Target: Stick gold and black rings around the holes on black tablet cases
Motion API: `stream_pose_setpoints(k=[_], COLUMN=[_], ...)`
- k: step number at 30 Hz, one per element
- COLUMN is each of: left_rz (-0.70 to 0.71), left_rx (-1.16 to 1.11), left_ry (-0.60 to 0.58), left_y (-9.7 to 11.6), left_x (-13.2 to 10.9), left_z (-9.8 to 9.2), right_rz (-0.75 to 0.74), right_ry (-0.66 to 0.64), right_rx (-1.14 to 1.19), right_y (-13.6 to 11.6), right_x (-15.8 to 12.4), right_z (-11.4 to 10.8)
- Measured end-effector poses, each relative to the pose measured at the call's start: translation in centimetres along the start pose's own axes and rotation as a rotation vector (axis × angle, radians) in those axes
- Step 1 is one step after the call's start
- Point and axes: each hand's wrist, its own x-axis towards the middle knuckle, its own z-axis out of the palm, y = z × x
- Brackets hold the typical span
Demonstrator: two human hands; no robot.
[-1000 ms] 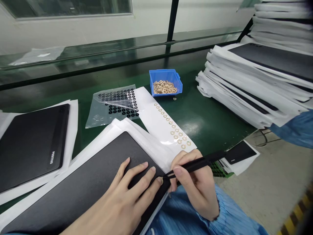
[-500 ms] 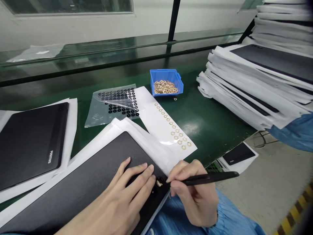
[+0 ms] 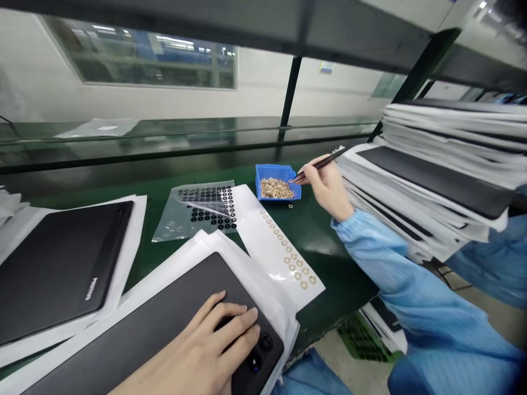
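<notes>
My left hand lies flat on a black tablet, close to a corner with round dark camera openings. The tablet rests on white protective sheeting. My right hand pinches black tweezers, with their tips just over a blue plastic bin of small gold rings. Whether the tips touch or hold a ring is too small to tell. Nearby lie a clear film sheet of black rings and a white strip with gold rings.
A second black tablet lies at left on white sheeting. A tall stack of sheeted tablets rises at right, beside my right hand. Behind the green bench runs a glass partition. A blue sleeve shows at the right edge.
My right hand has moved from the tablet corner up and away to the blue bin, carrying the tweezers. The view has tilted upward. My left hand stays on the tablet.
</notes>
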Motion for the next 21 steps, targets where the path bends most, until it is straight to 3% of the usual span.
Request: stream_pose_setpoints(k=[3,7,10,14,17,21], left_rz=[-0.028,-0.071,-0.156,-0.453,-0.576,-0.667], left_rx=[-0.033,-0.082,-0.137,-0.238,-0.271,-0.352], left_ry=[0.065,0.116,0.079,0.086,0.119,0.168], left_y=[0.3,-1.4,-5.0,-11.0,-14.1,-15.9], left_x=[0.2,0.5,1.0,2.1,2.7,2.9], left_z=[0.0,-0.9,-2.5,-3.9,-3.5,-1.6], right_rz=[-0.014,-0.034,-0.065,-0.155,-0.201,-0.204], right_ry=[-0.136,-0.252,-0.302,-0.378,-0.349,-0.268], right_rx=[-0.092,-0.207,-0.266,-0.318,-0.395,-0.48], right_y=[3.2,3.9,2.8,1.6,1.9,1.8], right_x=[3.5,4.2,4.5,5.6,6.3,7.0], right_z=[1.7,2.7,3.3,5.5,6.7,6.2])
